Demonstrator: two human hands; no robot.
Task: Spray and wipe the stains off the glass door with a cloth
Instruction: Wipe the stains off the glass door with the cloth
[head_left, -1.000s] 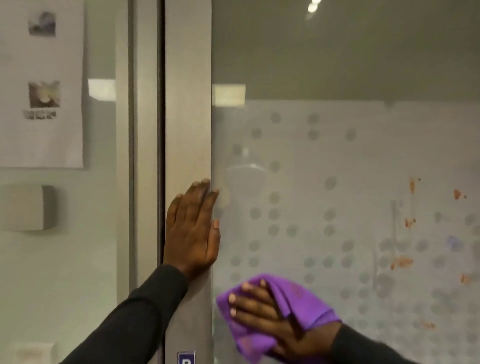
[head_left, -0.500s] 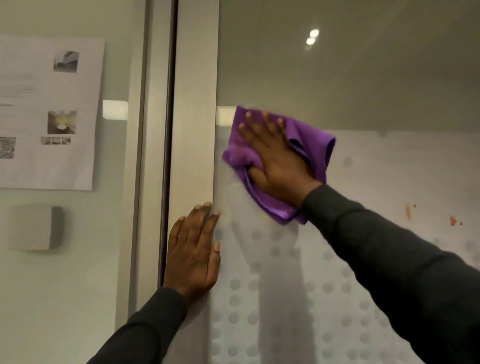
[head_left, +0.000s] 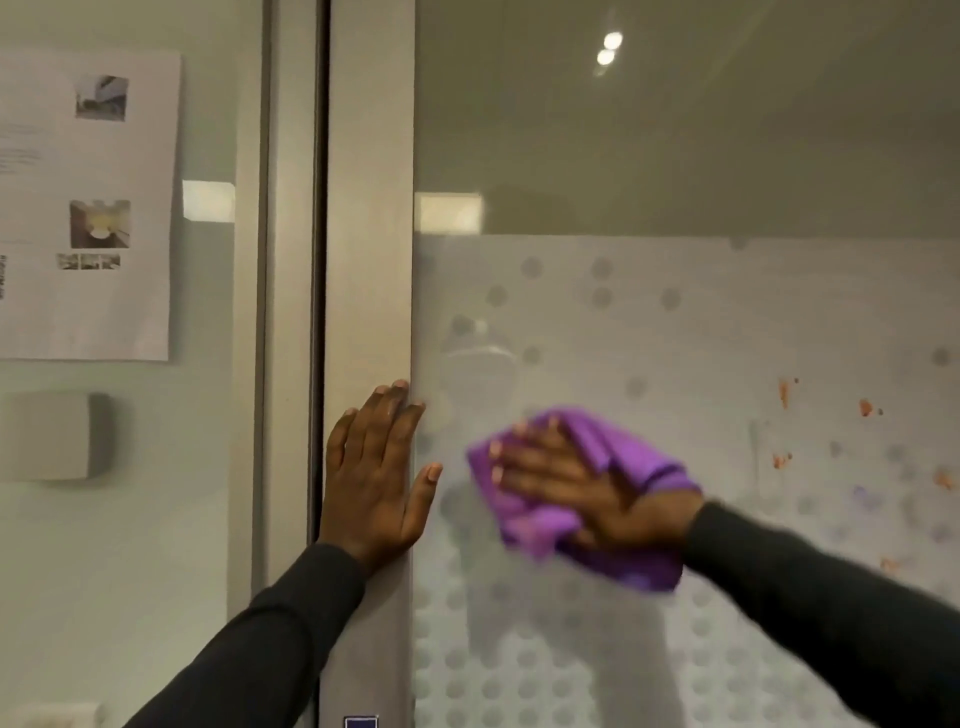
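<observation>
Head view showed the right hand (head_left: 576, 488), flat on the purple cloth (head_left: 587, 499), had swept down the glass door (head_left: 675, 322) from its upper frosted edge. Left hand (head_left: 376, 478) stayed flat on the frame (head_left: 369, 260). Orange stains (head_left: 784, 395) right of the cloth remained.

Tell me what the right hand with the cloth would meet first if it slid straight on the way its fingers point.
The right hand presses the purple cloth flat on the glass door, its fingers pointing left. Sliding on, it would probably meet the left hand's thumb first, just before the metal door frame.
</observation>
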